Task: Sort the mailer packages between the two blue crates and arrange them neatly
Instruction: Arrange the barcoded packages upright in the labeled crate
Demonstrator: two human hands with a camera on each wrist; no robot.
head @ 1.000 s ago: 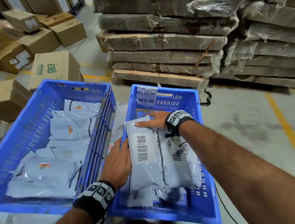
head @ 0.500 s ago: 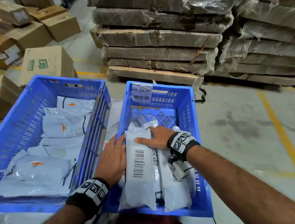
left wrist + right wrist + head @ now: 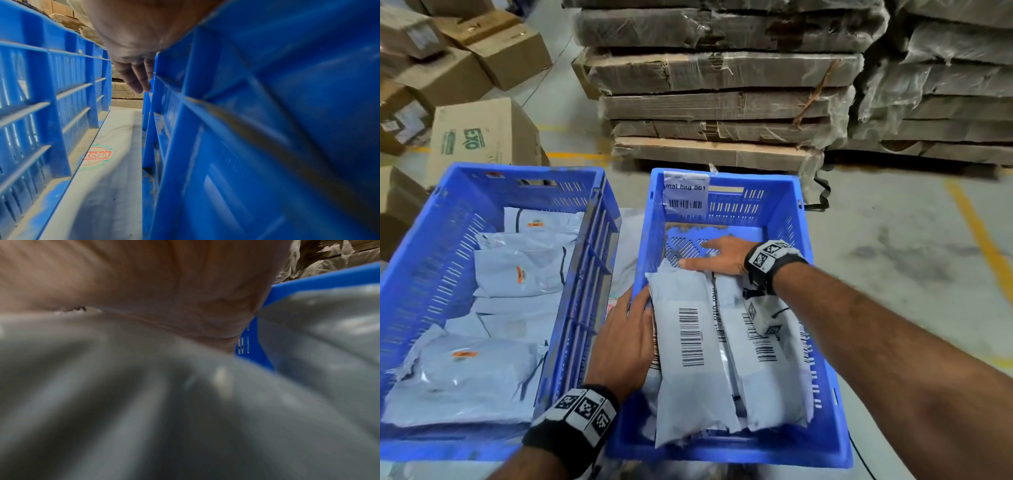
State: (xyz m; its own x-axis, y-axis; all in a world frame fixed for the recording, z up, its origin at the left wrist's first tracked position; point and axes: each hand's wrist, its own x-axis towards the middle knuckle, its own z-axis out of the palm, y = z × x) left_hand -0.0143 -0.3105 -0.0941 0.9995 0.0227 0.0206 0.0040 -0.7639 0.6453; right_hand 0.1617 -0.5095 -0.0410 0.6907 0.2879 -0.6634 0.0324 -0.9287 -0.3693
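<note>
Two blue crates stand side by side. The left crate (image 3: 524, 173) holds several flat grey mailers (image 3: 524, 270) with orange stickers. In the right crate (image 3: 722, 448), barcoded grey mailers (image 3: 688, 377) stand on edge in a row at the near end. My left hand (image 3: 626, 332) reaches over that crate's left wall, straight fingers (image 3: 137, 79) against the outermost mailer. My right hand (image 3: 719, 255) lies flat on the far ends of the mailers, fingers pointing left. The right wrist view shows only the palm (image 3: 144, 280) on blurred grey mailer plastic (image 3: 144, 402).
A barcode label (image 3: 686, 192) hangs on the right crate's far wall. Cardboard boxes (image 3: 482, 144) crowd the left. Wrapped stacks of flat cartons (image 3: 722, 102) rise behind the crates. A pale surface with a round sticker (image 3: 98, 155) shows in the gap between the crates.
The row of mailers has slid toward the near wall of the right crate under my right hand, baring the far floor. My left hand stays at the left wall.
</note>
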